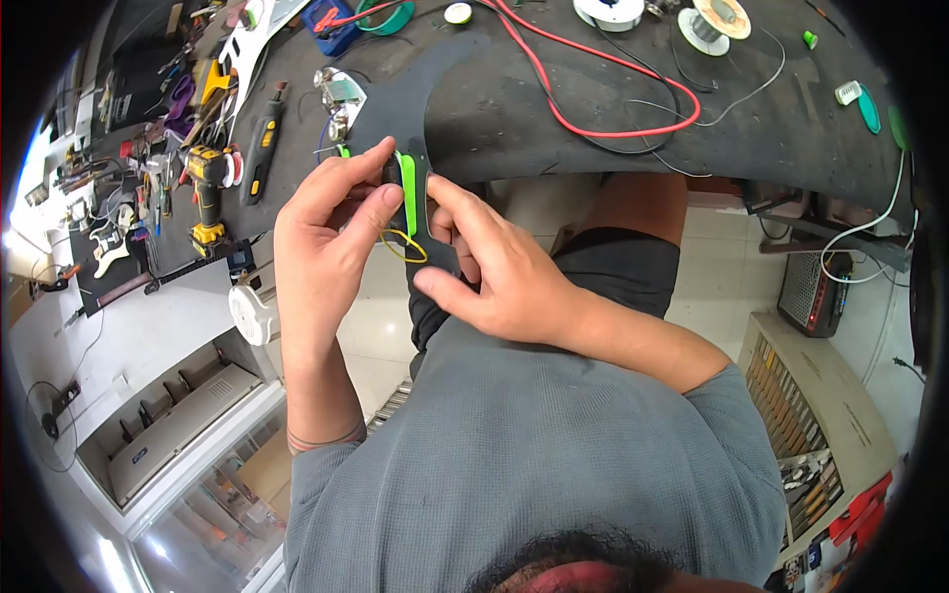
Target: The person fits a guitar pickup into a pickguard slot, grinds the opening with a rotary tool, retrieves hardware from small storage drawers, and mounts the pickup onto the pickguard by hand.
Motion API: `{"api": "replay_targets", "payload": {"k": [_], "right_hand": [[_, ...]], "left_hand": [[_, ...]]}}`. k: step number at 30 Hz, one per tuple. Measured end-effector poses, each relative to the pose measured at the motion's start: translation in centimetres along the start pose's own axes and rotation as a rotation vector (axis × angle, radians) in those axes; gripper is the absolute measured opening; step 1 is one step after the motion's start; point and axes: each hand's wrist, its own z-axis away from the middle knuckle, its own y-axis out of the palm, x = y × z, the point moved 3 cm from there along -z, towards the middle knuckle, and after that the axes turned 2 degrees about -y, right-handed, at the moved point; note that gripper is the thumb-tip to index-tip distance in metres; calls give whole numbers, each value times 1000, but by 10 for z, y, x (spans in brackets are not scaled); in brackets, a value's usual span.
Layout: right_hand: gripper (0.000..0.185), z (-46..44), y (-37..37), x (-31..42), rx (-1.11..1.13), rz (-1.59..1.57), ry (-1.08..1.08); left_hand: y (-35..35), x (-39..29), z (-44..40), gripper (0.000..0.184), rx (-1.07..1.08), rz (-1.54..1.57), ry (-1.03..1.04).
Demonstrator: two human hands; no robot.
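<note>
A flat, dark curved plate (390,114), resembling a guitar pickguard, reaches over the bench edge toward my lap. On it a long bright green part (409,195) stands between my hands. My left hand (331,222) is closed, thumb and index finger pinching at the green part's left side; what lies between the tips is partly hidden. A yellow wire loop (407,247) hangs just below. My right hand (509,262) grips the plate's right edge, index finger along it, other fingers curled and thumb near the lower end. Metal electrical parts (341,104) sit at the plate's left.
A red cable (633,131) loops across the dark bench, with wire spools (717,25) at the back. To the left lie a yellow-black drill (206,193), a rotary tool (263,148) and many hand tools. A tool drawer (801,425) stands at right.
</note>
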Motion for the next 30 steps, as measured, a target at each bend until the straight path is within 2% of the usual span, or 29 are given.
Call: {"api": "replay_targets", "payload": {"k": [5, 9, 12, 13, 17, 20, 22, 25, 28, 30], "right_hand": [[102, -17, 23, 14, 53, 73, -223], [96, -44, 37, 27, -16, 241, -447], [91, -60, 51, 42, -8, 301, -520], [82, -64, 56, 46, -22, 320, -533], [74, -80, 80, 47, -20, 412, -578], [72, -89, 101, 44, 11, 391, -572], [72, -96, 115, 40, 41, 370, -552], [77, -104, 132, 32, 90, 427, -562], [76, -108, 142, 22, 115, 409, -516], [69, -109, 145, 21, 141, 465, -533]], "left_hand": [[-33, 0, 12, 43, -50, 142, 39], [-66, 3, 18, 47, -93, 300, 33], [-86, 15, 24, 48, -135, 412, 5], [-93, 23, 26, 48, -169, 425, 10], [-105, 53, 41, 48, -226, 677, 14], [-121, 86, 53, 48, -222, 774, 23], [-127, 97, 56, 42, -247, 868, 39], [-140, 148, 57, 36, -223, 997, 25], [-131, 157, 57, 39, -256, 1150, 104], [-129, 163, 56, 31, -275, 1198, 94]]}}
